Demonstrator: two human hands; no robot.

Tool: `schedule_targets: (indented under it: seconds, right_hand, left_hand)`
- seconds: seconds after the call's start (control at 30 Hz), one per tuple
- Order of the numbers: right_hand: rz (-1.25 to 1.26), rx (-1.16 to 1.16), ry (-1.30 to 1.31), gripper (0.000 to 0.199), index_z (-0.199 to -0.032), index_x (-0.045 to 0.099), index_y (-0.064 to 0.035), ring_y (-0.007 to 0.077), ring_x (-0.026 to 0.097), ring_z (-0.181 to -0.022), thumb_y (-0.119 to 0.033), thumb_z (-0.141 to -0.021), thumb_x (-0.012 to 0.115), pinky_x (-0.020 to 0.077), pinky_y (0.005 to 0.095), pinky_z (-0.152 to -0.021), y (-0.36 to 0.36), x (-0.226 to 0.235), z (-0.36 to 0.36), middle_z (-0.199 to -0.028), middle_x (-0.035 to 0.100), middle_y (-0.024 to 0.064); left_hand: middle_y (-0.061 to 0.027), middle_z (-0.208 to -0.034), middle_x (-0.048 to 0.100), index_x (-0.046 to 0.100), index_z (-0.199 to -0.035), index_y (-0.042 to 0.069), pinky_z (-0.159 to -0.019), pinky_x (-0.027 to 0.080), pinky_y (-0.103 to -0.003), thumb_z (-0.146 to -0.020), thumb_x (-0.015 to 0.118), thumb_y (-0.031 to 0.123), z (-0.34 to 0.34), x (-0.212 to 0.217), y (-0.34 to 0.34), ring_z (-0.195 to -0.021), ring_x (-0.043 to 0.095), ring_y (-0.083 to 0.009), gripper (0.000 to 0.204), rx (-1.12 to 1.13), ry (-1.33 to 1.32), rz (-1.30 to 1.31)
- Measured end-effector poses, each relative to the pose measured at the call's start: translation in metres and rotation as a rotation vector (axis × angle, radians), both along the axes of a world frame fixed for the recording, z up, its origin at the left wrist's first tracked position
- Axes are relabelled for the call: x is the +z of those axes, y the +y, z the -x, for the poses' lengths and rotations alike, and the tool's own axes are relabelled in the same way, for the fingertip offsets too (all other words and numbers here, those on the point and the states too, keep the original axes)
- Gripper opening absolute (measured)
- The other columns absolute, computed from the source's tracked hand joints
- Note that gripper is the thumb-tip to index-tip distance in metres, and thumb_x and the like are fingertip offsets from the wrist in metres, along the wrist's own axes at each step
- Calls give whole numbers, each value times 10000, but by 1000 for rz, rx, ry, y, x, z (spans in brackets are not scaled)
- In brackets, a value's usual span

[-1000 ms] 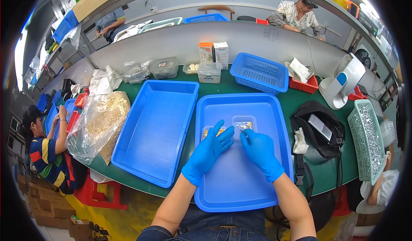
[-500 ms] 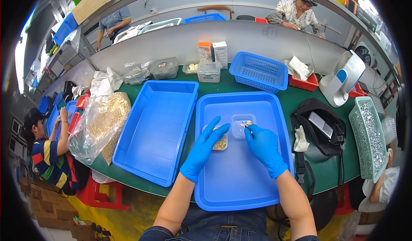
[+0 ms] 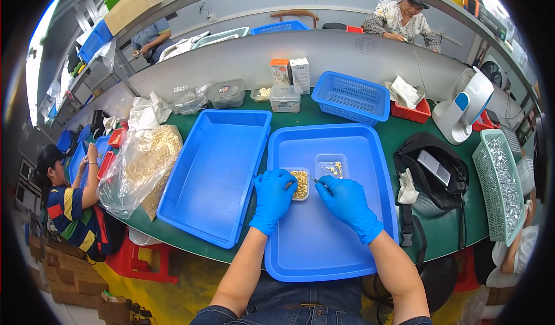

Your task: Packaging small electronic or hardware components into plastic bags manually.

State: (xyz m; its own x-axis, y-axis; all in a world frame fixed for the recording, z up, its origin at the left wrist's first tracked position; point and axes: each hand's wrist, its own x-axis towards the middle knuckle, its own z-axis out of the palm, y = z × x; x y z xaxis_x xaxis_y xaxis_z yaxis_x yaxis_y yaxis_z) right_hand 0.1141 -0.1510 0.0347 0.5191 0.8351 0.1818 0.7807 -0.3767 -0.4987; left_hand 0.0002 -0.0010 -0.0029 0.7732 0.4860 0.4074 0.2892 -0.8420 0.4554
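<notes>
A small clear container of tiny gold-coloured metal parts [image 3: 300, 184] sits in the blue tray [image 3: 324, 254]. My left hand [image 3: 274, 195], gloved in blue, is curled at this container's left side and gripping its edge. My right hand [image 3: 346, 202], in a matching glove, pinches slim metal tweezers [image 3: 315, 180], whose tip points left toward the gold parts. Whether the tip has a part in it is too small to tell. Just behind my right fingers, a second clear container [image 3: 332, 159] has fewer gold and whitish pieces scattered in it.
Left of the tray lie another blue tray [image 3: 213, 169] and a plastic bag of gold-coloured parts [image 3: 151, 157]. A blue basket [image 3: 351, 98] and lidded box [image 3: 285, 99] stand behind. To the right are a black bag [image 3: 430, 163], white fan [image 3: 462, 108] and green basket [image 3: 498, 186]. Co-workers sit around.
My left hand has gone from stretched fingers over the left container to curled at its side. My right hand and tweezers have moved left from the second container toward the gold parts.
</notes>
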Motion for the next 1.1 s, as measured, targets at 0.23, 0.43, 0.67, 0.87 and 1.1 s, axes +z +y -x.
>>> schedule_targets:
  seconds: [0.23,0.43,0.67,0.87,1.1]
  right_hand:
    - [-228,54,-47,169,-961,667,-117,272,631,-683,-216,-855,581,499,358,-617,2,-6,3,-762,640,104]
    - [-293,56,-48,145,-954,672,-116,258,623,-662,-169,-833,613,499,339,-608,4,-3,7,-763,637,93]
    - [-357,65,-21,143,-951,672,-106,244,614,-635,-132,-815,636,488,326,-573,6,-3,8,-730,621,94]
    - [-402,69,-11,143,-952,669,-97,238,614,-631,-118,-813,642,483,321,-563,5,2,12,-733,620,98]
    - [-508,35,11,107,-916,654,-74,245,616,-634,-138,-833,629,478,323,-557,6,2,13,-757,624,113]
  left_hand:
    - [-43,-868,641,674,-904,52,-701,452,-292,-789,658,89,0,1,4,-776,585,-160,122,-66,-253,563]
    - [-55,-909,657,668,-947,3,-734,469,-232,-839,625,80,4,28,-5,-844,592,-103,140,-147,-326,1161]
    - [-69,-915,657,663,-971,10,-781,475,-239,-834,614,47,6,35,-5,-841,603,-123,150,-189,-339,1288]
    - [-68,-902,651,660,-963,12,-770,483,-237,-837,605,30,4,20,-3,-817,604,-128,139,-254,-414,1433]
    - [-74,-908,649,655,-969,9,-752,490,-234,-842,592,11,2,16,-7,-812,607,-133,143,-256,-479,1550]
